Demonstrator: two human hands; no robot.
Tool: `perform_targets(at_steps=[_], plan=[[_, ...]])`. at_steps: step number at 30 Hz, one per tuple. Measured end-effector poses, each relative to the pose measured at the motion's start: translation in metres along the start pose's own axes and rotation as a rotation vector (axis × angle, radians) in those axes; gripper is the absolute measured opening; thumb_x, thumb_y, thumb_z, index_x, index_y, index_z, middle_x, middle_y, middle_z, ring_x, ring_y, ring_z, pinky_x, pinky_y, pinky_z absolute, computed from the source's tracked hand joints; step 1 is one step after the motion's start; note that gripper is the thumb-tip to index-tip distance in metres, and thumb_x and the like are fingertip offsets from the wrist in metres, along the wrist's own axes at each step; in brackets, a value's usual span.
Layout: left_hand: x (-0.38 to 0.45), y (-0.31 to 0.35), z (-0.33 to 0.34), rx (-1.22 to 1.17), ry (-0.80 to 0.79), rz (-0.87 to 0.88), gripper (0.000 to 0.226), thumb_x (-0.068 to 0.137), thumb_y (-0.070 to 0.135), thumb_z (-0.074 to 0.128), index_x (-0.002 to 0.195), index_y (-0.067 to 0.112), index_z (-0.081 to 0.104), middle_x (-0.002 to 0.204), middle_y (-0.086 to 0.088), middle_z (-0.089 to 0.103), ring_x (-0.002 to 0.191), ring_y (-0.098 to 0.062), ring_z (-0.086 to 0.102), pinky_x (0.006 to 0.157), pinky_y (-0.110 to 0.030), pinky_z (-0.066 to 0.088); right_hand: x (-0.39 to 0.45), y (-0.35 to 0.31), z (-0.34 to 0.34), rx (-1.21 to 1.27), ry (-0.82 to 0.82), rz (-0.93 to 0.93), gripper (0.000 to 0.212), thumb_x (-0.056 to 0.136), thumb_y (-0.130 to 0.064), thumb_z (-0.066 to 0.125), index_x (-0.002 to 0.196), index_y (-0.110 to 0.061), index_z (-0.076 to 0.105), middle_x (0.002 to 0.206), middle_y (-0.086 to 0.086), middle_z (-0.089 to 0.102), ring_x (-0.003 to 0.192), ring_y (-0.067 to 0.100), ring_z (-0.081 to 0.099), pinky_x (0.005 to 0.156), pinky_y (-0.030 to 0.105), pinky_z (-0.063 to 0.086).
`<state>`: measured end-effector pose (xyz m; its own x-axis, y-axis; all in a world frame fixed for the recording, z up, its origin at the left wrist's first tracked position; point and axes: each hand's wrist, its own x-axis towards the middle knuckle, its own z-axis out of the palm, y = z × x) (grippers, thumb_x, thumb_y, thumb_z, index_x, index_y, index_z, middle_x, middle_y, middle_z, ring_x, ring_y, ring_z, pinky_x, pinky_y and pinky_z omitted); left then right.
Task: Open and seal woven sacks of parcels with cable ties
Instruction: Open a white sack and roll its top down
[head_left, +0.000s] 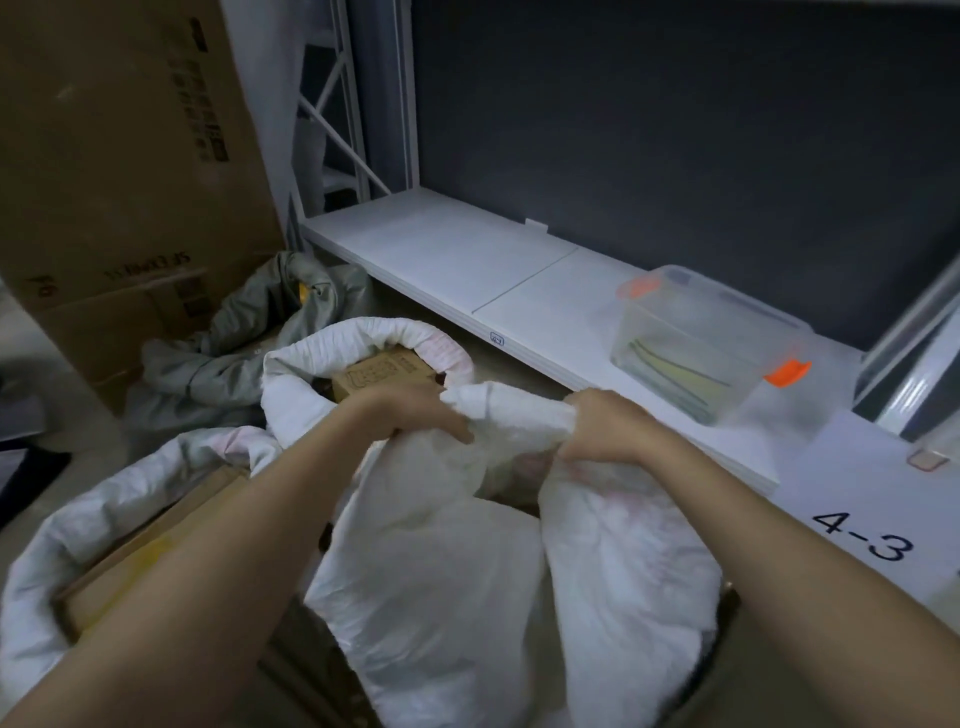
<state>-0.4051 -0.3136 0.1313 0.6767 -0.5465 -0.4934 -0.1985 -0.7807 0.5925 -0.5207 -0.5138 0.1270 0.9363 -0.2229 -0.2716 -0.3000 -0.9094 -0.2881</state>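
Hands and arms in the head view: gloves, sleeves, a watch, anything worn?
Nothing worn that shows. The left hand and right hand are bare, without gloves, and both forearms are uncovered down to the frame edge. No sleeve, watch, bracelet or ring is visible, though the picture is dim and soft.

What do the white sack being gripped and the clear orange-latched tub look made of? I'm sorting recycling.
White sack: probably woven plastic, matte, crumpling into stiff folds; the weave is too blurred to confirm. Clear tub with orange latches: rigid transparent plastic, glossy, contents visible through its walls.
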Motion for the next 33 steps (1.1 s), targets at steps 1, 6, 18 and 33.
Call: perform_targets(at_steps=[1, 6, 18, 33], plan=[[-0.001, 0.001, -0.001, 0.140, 0.002, 0.004, 0.076, 0.066, 0.048, 0.078, 0.130, 0.020, 0.049, 0.125, -0.003, 0.057, 0.109, -0.021, 0.057, 0.095, -0.037, 0.049, 0.000, 0.005, 0.004, 0.176, -0.033, 0.025, 0.034, 0.059, -0.029, 0.079, 0.085, -0.015, 0.062, 0.078, -0.003, 0.062, 0.073, 0.019, 0.059, 0.059, 0.027, 0.042], [-0.015, 0.039, 0.041, 0.880, 0.476, 0.470, 0.089, 0.077, 0.051, 0.069, 0.145, 0.019, 0.021, 0.136, -0.008, 0.041, 0.125, -0.027, 0.042, 0.101, -0.039, 0.038, -0.006, -0.020, 0.005, 0.653, -0.362, 0.021, 0.034, 0.074, -0.017, 0.078, 0.104, -0.007, 0.065, 0.089, 0.007, 0.067, 0.077, 0.017, 0.065, 0.069, 0.028, 0.052], [-0.018, 0.030, 0.037, 0.831, 0.303, 0.430, 0.077, 0.076, 0.037, 0.074, 0.138, 0.022, 0.030, 0.128, -0.003, 0.044, 0.118, -0.024, 0.044, 0.095, -0.035, 0.039, -0.012, -0.018, 0.034, 1.128, -0.256, 0.096, 0.028, 0.076, -0.006, 0.074, 0.103, -0.005, 0.064, 0.093, 0.014, 0.070, 0.078, 0.019, 0.069, 0.076, 0.033, 0.056], [0.029, 0.033, 0.036, 1.158, 0.615, 0.927, 0.097, 0.060, 0.064, 0.075, 0.135, 0.012, 0.043, 0.133, -0.015, 0.051, 0.124, -0.034, 0.048, 0.108, -0.050, 0.033, -0.035, 0.005, 0.042, 1.375, -0.175, 0.154, 0.017, 0.074, -0.007, 0.075, 0.088, -0.007, 0.066, 0.079, 0.012, 0.067, 0.069, 0.018, 0.066, 0.067, 0.029, 0.056]])
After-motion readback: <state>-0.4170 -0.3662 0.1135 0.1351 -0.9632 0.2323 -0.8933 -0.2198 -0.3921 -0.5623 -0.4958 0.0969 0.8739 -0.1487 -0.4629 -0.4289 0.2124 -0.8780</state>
